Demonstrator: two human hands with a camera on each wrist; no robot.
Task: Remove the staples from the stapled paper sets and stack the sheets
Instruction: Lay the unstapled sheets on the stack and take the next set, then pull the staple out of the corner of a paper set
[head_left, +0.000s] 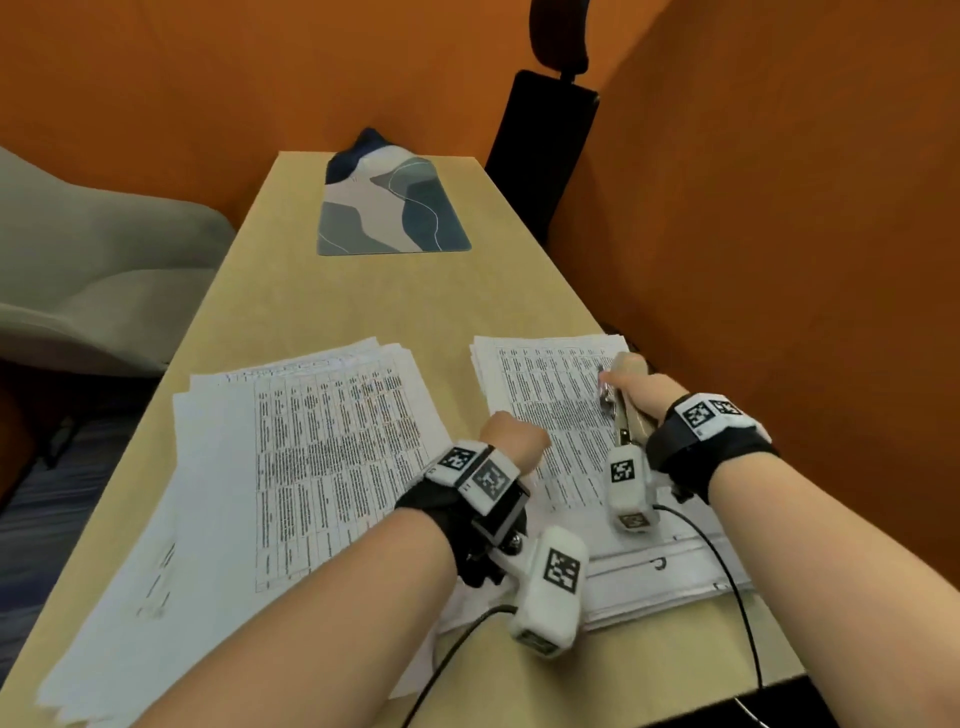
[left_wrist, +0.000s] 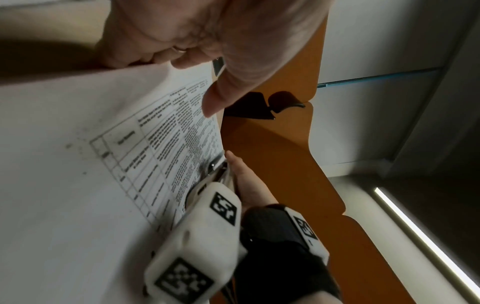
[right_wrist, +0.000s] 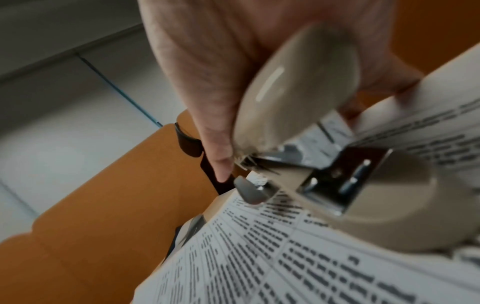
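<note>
Stapled paper set (head_left: 550, 415) | right grip (head_left: 636, 387) holding staple remover (right_wrist: 298, 115) | left grip (head_left: 514, 439) fisted, pinning sheets beside | lever gently, avoid tearing.

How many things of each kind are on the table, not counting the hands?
Paper piles: 2, the left pile and the right pile
Beige stapler: 1, gripped by the right hand
Patterned mat: 1
Total: 4
</note>
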